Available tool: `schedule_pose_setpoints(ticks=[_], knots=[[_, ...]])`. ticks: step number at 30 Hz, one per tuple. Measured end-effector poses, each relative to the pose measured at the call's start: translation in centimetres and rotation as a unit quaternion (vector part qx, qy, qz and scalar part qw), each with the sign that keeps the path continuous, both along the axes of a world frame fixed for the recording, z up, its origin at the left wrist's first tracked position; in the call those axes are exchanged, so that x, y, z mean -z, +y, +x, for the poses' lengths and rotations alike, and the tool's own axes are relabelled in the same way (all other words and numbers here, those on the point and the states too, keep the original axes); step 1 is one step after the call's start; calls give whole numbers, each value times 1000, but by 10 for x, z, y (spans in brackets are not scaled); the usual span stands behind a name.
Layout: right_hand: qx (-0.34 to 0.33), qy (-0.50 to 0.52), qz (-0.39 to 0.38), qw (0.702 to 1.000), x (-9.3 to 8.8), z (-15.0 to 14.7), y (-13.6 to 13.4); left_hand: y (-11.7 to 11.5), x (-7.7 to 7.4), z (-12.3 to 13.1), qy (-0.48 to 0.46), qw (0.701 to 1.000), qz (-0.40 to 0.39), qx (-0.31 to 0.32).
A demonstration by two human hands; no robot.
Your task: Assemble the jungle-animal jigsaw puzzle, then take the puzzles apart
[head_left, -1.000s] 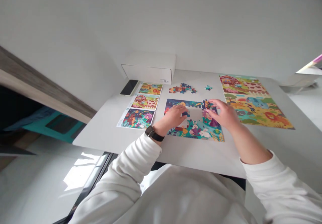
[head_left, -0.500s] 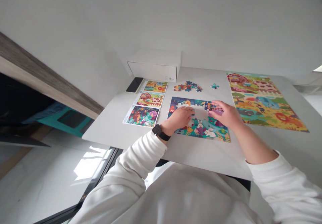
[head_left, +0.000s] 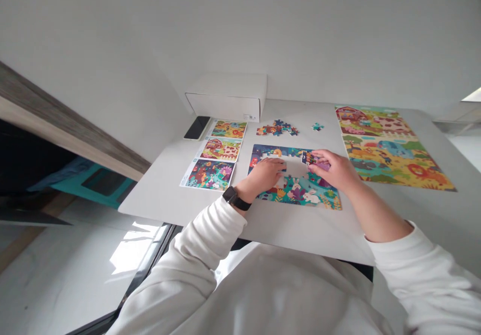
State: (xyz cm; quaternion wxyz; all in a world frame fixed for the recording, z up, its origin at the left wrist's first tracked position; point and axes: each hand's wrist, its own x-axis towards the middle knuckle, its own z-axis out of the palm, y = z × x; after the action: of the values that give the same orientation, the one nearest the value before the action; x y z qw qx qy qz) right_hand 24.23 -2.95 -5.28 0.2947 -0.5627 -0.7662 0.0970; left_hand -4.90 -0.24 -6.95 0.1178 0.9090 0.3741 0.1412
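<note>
A partly built colourful jigsaw puzzle (head_left: 300, 187) with rabbits lies on the white table (head_left: 300, 229) in front of me, with a white gap in its middle. My left hand (head_left: 263, 172) rests on the puzzle's left part, fingers curled on a dark piece at the gap's edge. My right hand (head_left: 332, 169) pinches a puzzle piece (head_left: 308, 158) at the gap's upper right corner. A black watch (head_left: 235, 198) sits on my left wrist.
Several loose pieces (head_left: 277, 129) and a single teal piece (head_left: 317, 126) lie behind the puzzle. A finished farm puzzle (head_left: 387, 147) lies to the right. Three picture cards (head_left: 220, 149), a phone (head_left: 197, 127) and a white box (head_left: 227, 99) are at the left and back.
Both hands have stayed on the puzzle around the gap, shifting only slightly. The camera view moved a little.
</note>
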Motion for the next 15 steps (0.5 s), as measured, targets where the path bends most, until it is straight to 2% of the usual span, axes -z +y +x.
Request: schedule_pose_setpoints(ticks=[8, 15], knots=[[-20, -25, 14, 999, 2, 0, 3, 0, -6, -4, -8, 999, 14, -37], [-49, -59, 12, 997, 2, -8, 3, -3, -13, -5, 12, 993, 23, -112]])
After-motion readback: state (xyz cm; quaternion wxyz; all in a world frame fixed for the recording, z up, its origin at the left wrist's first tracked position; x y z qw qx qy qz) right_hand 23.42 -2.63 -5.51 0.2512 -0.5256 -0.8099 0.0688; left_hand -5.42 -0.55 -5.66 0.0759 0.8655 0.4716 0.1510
